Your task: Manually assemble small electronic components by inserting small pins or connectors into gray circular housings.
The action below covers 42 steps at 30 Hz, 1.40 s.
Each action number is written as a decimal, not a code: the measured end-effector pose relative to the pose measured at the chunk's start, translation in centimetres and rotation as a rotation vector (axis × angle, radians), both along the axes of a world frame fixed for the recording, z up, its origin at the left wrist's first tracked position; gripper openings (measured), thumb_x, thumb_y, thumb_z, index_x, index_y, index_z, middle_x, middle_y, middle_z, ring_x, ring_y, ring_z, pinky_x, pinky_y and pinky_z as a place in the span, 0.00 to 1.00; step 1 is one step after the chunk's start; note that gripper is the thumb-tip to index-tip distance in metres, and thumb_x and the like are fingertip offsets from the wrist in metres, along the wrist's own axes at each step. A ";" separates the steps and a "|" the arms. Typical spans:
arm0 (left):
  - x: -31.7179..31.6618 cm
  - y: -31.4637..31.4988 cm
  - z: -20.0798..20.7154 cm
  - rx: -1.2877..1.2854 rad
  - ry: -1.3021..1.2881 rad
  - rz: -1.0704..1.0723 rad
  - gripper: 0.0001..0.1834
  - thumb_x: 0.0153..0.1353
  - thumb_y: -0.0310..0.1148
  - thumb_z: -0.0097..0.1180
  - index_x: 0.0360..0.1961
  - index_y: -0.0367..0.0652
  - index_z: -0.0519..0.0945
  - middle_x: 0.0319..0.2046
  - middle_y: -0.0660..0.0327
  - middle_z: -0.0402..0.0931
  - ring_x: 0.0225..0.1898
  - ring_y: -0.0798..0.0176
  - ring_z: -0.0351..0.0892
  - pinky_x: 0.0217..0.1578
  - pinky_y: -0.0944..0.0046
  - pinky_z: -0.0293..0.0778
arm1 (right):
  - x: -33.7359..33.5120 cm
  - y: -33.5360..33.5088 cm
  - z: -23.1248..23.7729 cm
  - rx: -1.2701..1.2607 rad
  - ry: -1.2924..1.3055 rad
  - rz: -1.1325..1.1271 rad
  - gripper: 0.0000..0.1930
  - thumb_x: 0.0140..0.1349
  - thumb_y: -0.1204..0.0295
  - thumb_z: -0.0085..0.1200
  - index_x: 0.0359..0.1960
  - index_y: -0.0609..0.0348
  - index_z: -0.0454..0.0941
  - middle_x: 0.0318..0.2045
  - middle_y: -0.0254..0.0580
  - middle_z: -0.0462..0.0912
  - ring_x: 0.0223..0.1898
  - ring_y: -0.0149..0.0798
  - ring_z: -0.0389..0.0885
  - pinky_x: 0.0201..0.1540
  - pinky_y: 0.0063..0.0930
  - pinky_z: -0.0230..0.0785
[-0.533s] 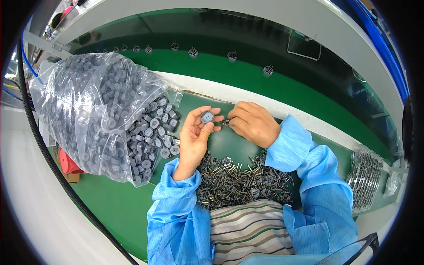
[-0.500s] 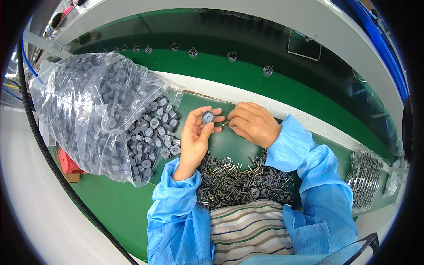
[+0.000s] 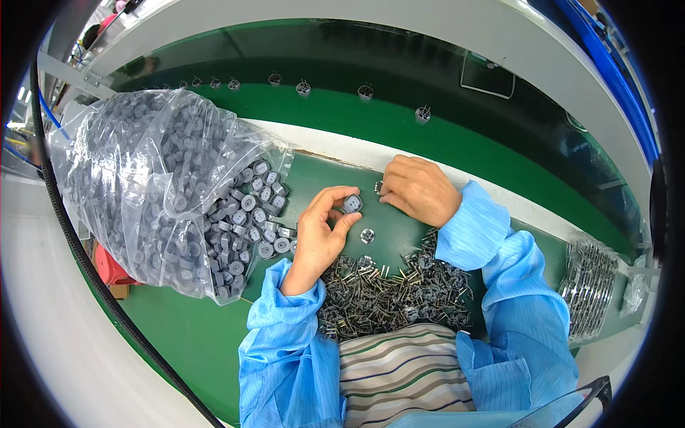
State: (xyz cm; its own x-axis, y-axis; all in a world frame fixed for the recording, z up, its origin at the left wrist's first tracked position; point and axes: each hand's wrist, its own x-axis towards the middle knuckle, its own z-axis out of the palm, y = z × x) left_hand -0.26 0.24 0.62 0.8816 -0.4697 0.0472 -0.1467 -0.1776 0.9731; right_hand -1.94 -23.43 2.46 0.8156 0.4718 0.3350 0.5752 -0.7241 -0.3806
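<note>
Housing (image 3: 352, 203), grey and squat, was pinched between thumb and fingers of the left hand (image 3: 318, 235), its holed face turned up. Just right of it and slightly higher, the fingers of the right hand (image 3: 426, 191) gripped a small pronged insert (image 3: 379, 187), apart from the housing; its long axis was too small to tell. Below, a round metallic piece (image 3: 367, 235) lay on the table (image 3: 399, 230), nearer the left hand

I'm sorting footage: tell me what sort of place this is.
Probably a factory assembly line: a bag of grey caps, a heap of pronged parts, and units spaced along a green strip.
</note>
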 end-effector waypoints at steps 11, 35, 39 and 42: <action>-0.5 -0.2 -0.8 -0.061 0.121 0.022 0.19 0.63 0.12 0.56 0.55 0.35 0.80 0.42 0.54 0.87 0.42 0.62 0.89 0.42 0.66 0.82 | 0.0 1.3 1.3 0.772 0.600 -0.117 0.07 0.55 0.78 0.69 0.33 0.60 0.83 0.32 0.38 0.80 0.37 0.40 0.78 0.40 0.33 0.71; -0.9 -1.0 1.3 0.055 -0.153 0.001 0.11 0.63 0.17 0.62 0.45 0.35 0.75 0.32 0.55 0.86 0.34 0.65 0.88 0.34 0.68 0.80 | -0.5 1.1 -0.7 0.991 0.855 -0.074 0.14 0.68 0.80 0.59 0.55 0.65 0.77 0.38 0.38 0.84 0.38 0.26 0.81 0.41 0.22 0.75; -0.6 -0.8 0.9 -0.112 -0.140 -0.007 0.15 0.61 0.22 0.67 0.47 0.37 0.77 0.33 0.57 0.87 0.33 0.66 0.86 0.31 0.67 0.77 | 0.6 0.4 -1.0 0.970 0.954 -0.124 0.10 0.67 0.78 0.59 0.49 0.64 0.79 0.36 0.38 0.84 0.37 0.33 0.84 0.40 0.29 0.76; 0.8 1.0 1.5 0.236 -0.464 0.165 0.20 0.57 0.23 0.68 0.51 0.38 0.77 0.44 0.52 0.83 0.46 0.54 0.83 0.47 0.56 0.74 | 2.7 -2.1 -0.9 0.346 -0.075 -0.282 0.07 0.62 0.81 0.59 0.42 0.64 0.79 0.33 0.48 0.78 0.35 0.50 0.81 0.39 0.37 0.74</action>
